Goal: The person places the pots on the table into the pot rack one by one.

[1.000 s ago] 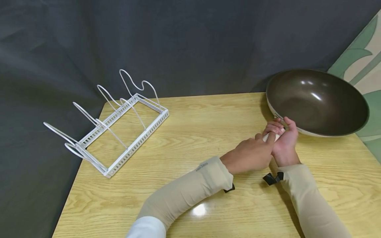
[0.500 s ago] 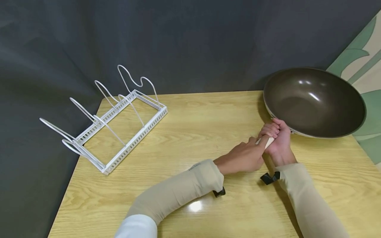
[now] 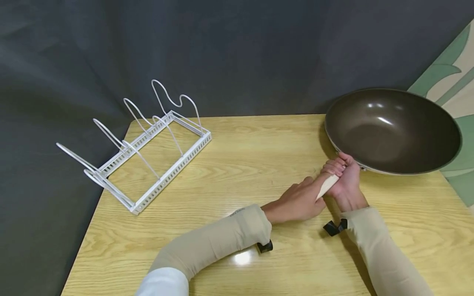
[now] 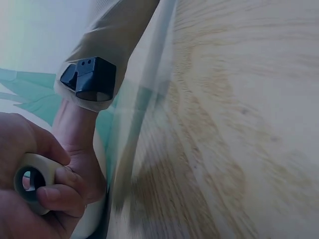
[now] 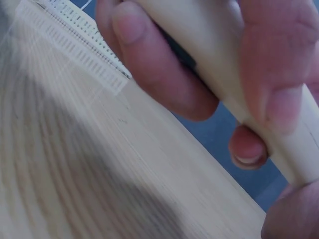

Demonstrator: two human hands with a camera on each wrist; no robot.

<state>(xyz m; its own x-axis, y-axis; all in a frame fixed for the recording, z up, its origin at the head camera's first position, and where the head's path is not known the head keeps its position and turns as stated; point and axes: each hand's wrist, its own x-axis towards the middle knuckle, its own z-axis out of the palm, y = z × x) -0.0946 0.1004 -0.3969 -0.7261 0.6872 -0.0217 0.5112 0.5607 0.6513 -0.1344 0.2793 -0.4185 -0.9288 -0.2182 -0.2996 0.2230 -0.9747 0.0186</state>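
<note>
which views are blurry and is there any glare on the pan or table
Head view: sharp, with bright highlights inside the pan and a glare spot on the table. Left wrist view: the tabletop streaks with motion blur; the handle stays fairly clear. Right wrist view: the white rack and wood are smeared.

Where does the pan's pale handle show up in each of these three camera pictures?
Head view: the handle lies right of centre, gripped by both hands, running down-left from the dark pan.
Left wrist view: the handle's ring end sits at the lower left, in the left hand.
Right wrist view: the handle slants across the upper right, under the right hand's fingers.
Shared landmark: the wooden table.
</note>
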